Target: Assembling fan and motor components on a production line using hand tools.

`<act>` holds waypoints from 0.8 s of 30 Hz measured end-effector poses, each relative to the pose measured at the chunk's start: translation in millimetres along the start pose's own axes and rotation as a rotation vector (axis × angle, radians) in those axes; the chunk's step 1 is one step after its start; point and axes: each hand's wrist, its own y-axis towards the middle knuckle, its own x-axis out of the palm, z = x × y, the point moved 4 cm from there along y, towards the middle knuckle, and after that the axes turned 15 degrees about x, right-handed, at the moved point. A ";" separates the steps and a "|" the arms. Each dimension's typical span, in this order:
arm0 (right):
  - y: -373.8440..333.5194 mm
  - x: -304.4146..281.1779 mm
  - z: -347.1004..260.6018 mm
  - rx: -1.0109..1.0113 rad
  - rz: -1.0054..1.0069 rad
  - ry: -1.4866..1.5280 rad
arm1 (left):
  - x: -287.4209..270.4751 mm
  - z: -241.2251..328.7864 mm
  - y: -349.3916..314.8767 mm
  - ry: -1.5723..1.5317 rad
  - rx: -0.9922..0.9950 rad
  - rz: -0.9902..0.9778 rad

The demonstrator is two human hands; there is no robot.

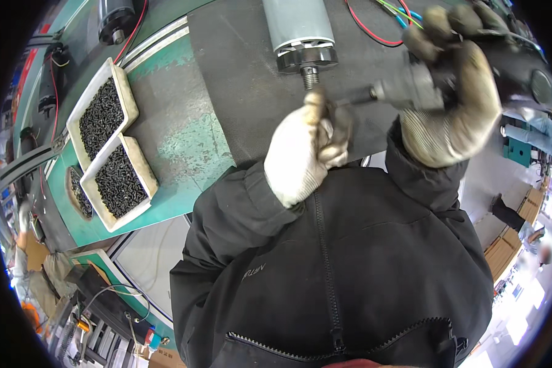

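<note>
My right hand (454, 132), in a soiled white knit glove, is wrapped round a dark power screwdriver (414, 83). The driver's thin bit points left toward my left hand (300, 150). That hand, gloved too, has its fingers pinched together near the tip of the bit. Whatever lies between them is too small and blurred to make out. Just beyond my left fingertips lies a grey cylindrical motor (300, 27). Its black end cap (306, 57) and threaded shaft (311, 76) face me.
Two white trays (132, 110) of small black parts stand on the green bench (184, 144) at left, beside a round dish (73, 193). A dark mat (239, 80) lies under the motor. Red, green and blue wires (374, 34) run behind. Another motor (116, 21) sits at far left.
</note>
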 end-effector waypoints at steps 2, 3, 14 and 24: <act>9.2 17.9 13.2 -0.212 0.318 -0.272 | -17.0 1.8 8.8 -0.062 0.087 0.260; 12.1 13.1 16.5 -0.198 0.372 -0.414 | -22.3 4.2 18.0 -0.128 0.094 0.258; -4.0 22.3 34.6 -0.196 0.176 -1.201 | -31.9 8.7 25.8 0.036 0.268 0.250; 13.7 14.1 53.7 -0.146 0.102 -0.664 | -29.2 12.7 31.0 0.055 0.271 0.180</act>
